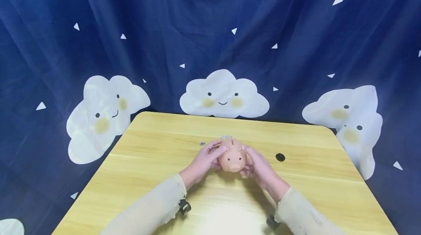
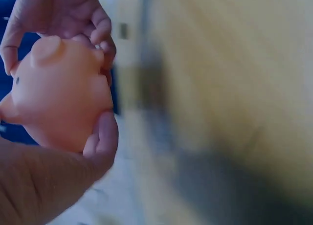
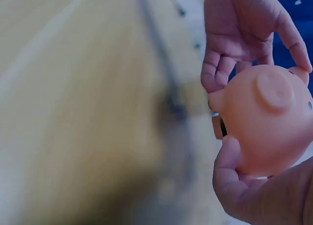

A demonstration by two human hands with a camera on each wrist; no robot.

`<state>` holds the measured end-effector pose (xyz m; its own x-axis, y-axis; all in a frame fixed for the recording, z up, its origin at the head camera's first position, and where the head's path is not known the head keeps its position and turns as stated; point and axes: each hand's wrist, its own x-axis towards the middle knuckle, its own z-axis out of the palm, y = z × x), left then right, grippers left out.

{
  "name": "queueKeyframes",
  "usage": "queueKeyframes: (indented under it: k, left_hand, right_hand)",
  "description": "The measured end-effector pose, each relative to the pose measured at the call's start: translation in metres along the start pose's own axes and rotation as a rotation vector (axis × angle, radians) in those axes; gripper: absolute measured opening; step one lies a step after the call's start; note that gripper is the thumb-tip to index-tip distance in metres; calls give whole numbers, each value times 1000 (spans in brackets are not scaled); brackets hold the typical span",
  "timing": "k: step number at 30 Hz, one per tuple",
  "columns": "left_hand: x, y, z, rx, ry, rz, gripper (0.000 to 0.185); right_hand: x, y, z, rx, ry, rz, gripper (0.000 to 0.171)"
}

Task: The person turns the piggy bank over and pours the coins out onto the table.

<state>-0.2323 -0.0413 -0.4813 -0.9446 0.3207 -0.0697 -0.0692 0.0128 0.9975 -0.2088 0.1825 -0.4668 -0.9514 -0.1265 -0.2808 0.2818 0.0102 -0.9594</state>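
Note:
Between both hands is a pink piggy bank [image 1: 232,156], its snout facing me and its coin slot on top. My left hand [image 1: 208,158] holds it on one side, thumb near an ear and fingers curled beneath. On the other side my right hand [image 1: 260,163] grips it the same way. The right wrist view shows the piggy bank [image 3: 264,117] raised off the table, with a dark opening at its underside between the feet. Behind it on the table lie two clear, shiny discs [image 1: 226,137], with another such disc [image 1: 202,143] to the left.
A round black cap [image 1: 280,157] with a raised bar lies right of the hands on the wooden table [image 1: 158,136]. Past the table's far edge hangs a dark blue curtain [image 1: 197,19] with smiling clouds and small white triangles.

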Motion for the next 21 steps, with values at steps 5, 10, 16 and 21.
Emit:
queueKeyframes:
  k: [5, 10, 16, 21]
  left_hand:
    - [-7, 32, 3, 70, 24, 135, 66]
    - [-7, -4, -2, 15, -20, -66, 71]
    - [-5, -21, -3, -5, -22, -122, 74]
    - [-4, -14, -1, 5, -9, -91, 74]
  right_hand:
    - [-14, -22, 1, 53, 7, -120, 65]
    - [-5, 13, 0, 44, 12, 34, 75]
    - [5, 29, 1, 35, 30, 73, 82]
    - [6, 21, 1, 25, 12, 57, 77]
